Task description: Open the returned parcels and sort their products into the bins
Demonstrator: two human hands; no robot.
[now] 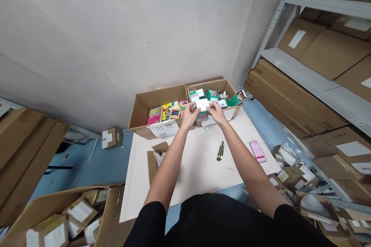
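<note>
Both my hands are stretched out over the far edge of a white table [191,170]. My left hand [189,115] and my right hand [216,112] pinch a small white and green box [202,106] between them, fingers closed on its two sides. The box is held just in front of a cardboard carton [232,112] filled with several similar green and white boxes. Left of it stands a second carton [142,110] with colourful packets inside and a white paper label on its front.
A black and yellow utility knife [220,150] and a pink phone [257,151] lie on the table. A small opened cardboard box [156,158] sits at the table's left. Metal shelves with flat cartons [319,54] stand right; torn packaging [307,185] litters the floor; open cartons lie lower left [66,216].
</note>
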